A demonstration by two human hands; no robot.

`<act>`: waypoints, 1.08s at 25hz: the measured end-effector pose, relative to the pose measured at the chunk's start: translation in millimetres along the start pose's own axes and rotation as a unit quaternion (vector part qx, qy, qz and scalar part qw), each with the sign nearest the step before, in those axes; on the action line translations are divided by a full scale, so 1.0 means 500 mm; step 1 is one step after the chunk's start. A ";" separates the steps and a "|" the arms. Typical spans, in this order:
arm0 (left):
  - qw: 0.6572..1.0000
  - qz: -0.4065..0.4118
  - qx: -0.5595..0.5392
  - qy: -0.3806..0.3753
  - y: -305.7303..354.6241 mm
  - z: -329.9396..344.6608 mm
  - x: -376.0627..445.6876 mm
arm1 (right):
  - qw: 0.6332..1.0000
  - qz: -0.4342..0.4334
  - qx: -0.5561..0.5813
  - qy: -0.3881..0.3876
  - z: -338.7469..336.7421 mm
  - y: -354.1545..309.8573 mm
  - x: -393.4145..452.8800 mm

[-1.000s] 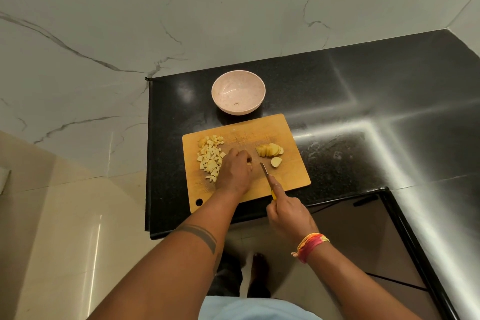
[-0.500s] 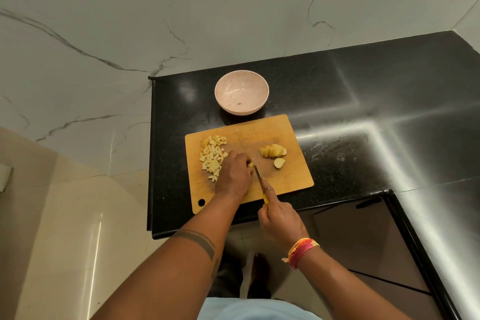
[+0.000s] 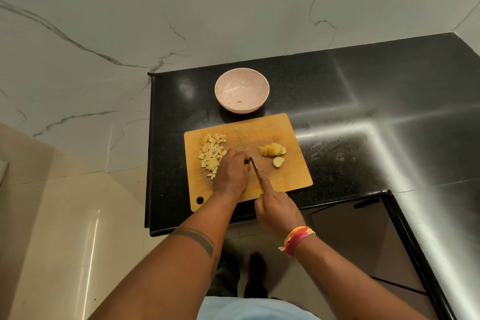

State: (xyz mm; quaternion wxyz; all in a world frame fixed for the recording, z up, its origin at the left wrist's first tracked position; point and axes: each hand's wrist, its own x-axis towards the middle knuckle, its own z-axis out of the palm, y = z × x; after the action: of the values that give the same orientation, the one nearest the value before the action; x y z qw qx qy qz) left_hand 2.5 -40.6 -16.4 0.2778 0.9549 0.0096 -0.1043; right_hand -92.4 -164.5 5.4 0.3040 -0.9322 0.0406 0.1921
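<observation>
A: Left hand (image 3: 231,174), what's it doing?

B: Knuckles up, fingers curled down near the middle of the cutting board (image 3: 293,176). It pins the held piece, potato by the look of the rest. The piece is almost wholly hidden under the fingers. Tips look tucked back, probably to stay clear of the edge.

A: Right hand (image 3: 275,209)?

B: Wrapped round the yellow handle of the knife (image 3: 255,167), forefinger laid along the back of the blade. That grip suits steering small cuts. The blade slants up and left, tip just beside the left knuckles.

A: Touching them?

B: Cannot tell. Very close.

A: Stock on the board?

B: The diced pile (image 3: 211,154) is on the left side, just beyond the left hand. It seems to be pushed there to leave room for cutting. The slices (image 3: 271,149) are fanned right of centre, waiting within reach. One end piece (image 3: 278,161) lies just below them, apart.

A: Bowl (image 3: 233,93)?

B: Pink, on the black counter (image 3: 337,91), just behind the board's far edge. Nothing in it but specks. Likely parked there to take the dice.

A: Progress?

B: I'd say midway: one heap diced, one fan uncut.

A: Risk?

B: Blade so near the knuckles. A small piece could slip.
</observation>
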 end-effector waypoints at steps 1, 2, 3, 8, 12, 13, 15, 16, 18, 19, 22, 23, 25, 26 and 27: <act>1.000 -0.004 -0.002 0.001 -0.001 0.001 0.001 | 1.000 -0.003 -0.003 -0.005 0.002 0.002 0.003; 1.000 -0.007 -0.005 0.002 -0.001 0.001 0.001 | 1.000 -0.004 -0.003 -0.010 0.003 0.002 0.005; 1.000 -0.010 -0.006 0.004 0.000 0.002 0.002 | 1.000 -0.004 -0.004 -0.013 0.005 0.003 0.008; 1.000 -0.015 -0.001 0.010 0.009 0.002 0.004 | 1.000 -0.002 -0.016 -0.017 0.020 0.002 0.017; 1.000 -0.025 0.007 0.006 0.013 0.001 0.008 | 0.999 0.001 -0.037 -0.035 0.032 0.021 -0.002; 1.000 -0.027 0.009 0.003 0.014 0.001 0.009 | 0.998 0.002 -0.041 -0.039 0.033 0.029 -0.009; 0.999 -0.030 0.010 0.003 0.015 0.002 0.009 | 0.998 -0.001 -0.046 -0.039 0.032 0.039 -0.024; 0.999 -0.029 0.012 0.004 0.016 0.002 0.008 | 0.998 -0.001 -0.042 -0.036 0.032 0.041 -0.032; 1.000 -0.022 0.020 0.005 0.019 -0.002 0.009 | 1.000 0.010 -0.024 -0.016 0.031 0.040 -0.039; 0.999 -0.015 0.027 0.007 0.018 -0.005 0.008 | 1.000 0.019 -0.011 -0.003 0.032 0.036 -0.037; 0.998 0.017 0.059 0.019 0.004 -0.014 -0.001 | 0.999 0.031 0.014 0.011 0.045 0.015 -0.028; 0.996 0.030 0.077 0.022 -0.003 -0.015 -0.002 | 0.999 0.032 0.020 0.008 0.053 0.005 -0.027; 0.992 0.048 0.109 0.034 -0.017 -0.016 -0.002 | 0.999 0.026 0.021 0.007 0.070 -0.018 -0.020; 0.991 0.051 0.119 0.043 -0.023 -0.018 0.002 | 1.000 0.018 0.021 0.006 0.076 -0.028 -0.014; 0.989 0.049 0.127 0.053 -0.029 -0.021 0.007 | 1.000 0.009 0.021 0.002 0.079 -0.039 -0.005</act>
State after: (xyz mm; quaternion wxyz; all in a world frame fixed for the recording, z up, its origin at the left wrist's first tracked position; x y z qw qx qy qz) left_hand 6.7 -22.9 -16.0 0.1584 0.9859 -0.0354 -0.0399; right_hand -104.0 -125.6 -12.3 0.3221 -0.9255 0.0539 0.1921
